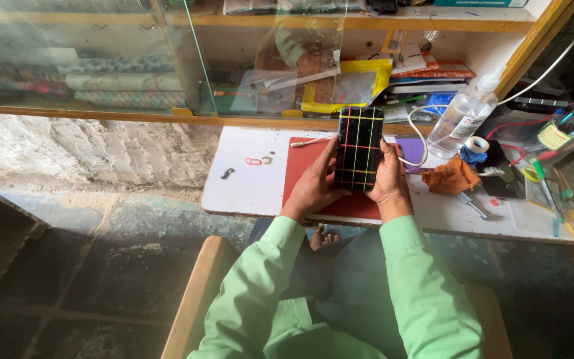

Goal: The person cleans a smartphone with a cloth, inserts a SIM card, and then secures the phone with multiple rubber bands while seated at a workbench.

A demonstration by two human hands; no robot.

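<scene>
Both hands hold a dark phone point(359, 147) with a coloured grid on its screen upright over a red mat point(303, 171) on the white table point(247, 183). The left hand point(315, 183) has its grip clenched on the left edge, the right hand point(389, 179) on the right. Bare table lies left; a bottle point(463, 114), orange cloth point(451, 178) and tools crowd the right.

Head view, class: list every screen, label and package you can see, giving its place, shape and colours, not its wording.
Phone: held upright in left hand and right hand; black screen, coloured grid lines.
Spray bottle: right of phone, clear, tilted, pale label.
Yellow packet: behind phone, flat, clear window.
Yellow tag: far right, small.
</scene>
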